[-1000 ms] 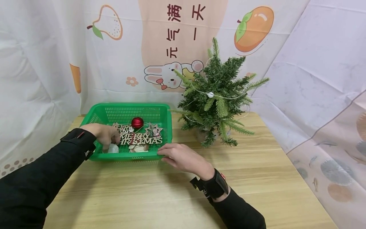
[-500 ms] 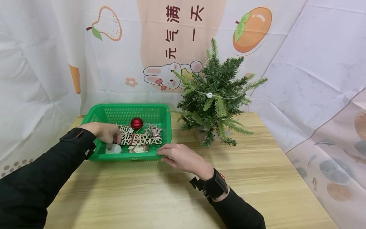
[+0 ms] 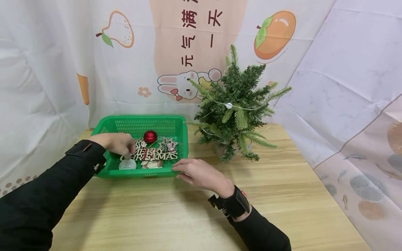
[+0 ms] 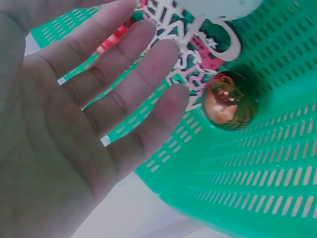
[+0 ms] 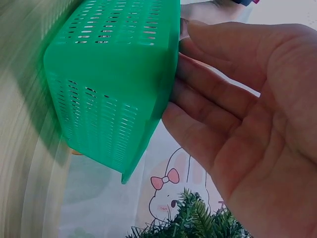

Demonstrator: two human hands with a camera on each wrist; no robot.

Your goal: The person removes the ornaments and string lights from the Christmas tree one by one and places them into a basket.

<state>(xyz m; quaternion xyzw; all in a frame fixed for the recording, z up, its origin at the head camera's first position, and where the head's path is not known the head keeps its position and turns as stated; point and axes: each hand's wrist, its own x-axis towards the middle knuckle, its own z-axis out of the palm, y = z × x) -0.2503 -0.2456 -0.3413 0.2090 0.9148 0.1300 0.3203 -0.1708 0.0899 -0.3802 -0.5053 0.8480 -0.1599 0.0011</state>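
Note:
My left hand [image 3: 117,143] reaches into the green basket [image 3: 185,139], its fingers pointing down at the top of a speckled white ball [image 3: 127,165]. In the left wrist view the visible fingers extend loosely, and the ball sits at the top edge; I cannot tell whether the hand pinches it. A shiny copper ball [image 4: 229,100] lies past those fingertips. Wooden "MERRY CHRISTMAS" letter cutouts [image 3: 164,156], a red ball [image 3: 150,136] and a star ornament [image 3: 168,144] lie in the basket. My right hand [image 3: 201,173] rests its nearly straight fingers on the basket's front right rim.
A small artificial Christmas tree [image 3: 238,111], strung with a wire carrying a white bead, stands right of the basket, with a branch reaching towards its rim. The wood-grain table [image 3: 150,216] extends in front. A printed curtain [image 3: 125,80] hangs close behind.
My left hand has lifted a little and shifted right, uncovering more of the white ball, which has moved slightly right too. The right hand stays at the rim. The head view has tilted slightly.

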